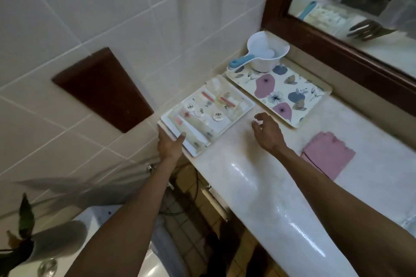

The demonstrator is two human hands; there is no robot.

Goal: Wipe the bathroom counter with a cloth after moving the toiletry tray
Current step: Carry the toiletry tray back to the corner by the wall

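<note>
Tray-moving step in hand: left hand (170,145) grips the near corner of the toiletry tray (208,117) at frame centre, right hand (266,131) hovers spread beside it; next, probably take the cloth (327,154) at centre right.

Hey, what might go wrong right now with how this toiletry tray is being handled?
Only the left hand grips the toiletry tray, at its corner by the counter's end; it might tip or slide off, spilling the small items. The right hand hovers open, giving no support. The tray sits close against the floral tray, so pushing could shove that.
</note>
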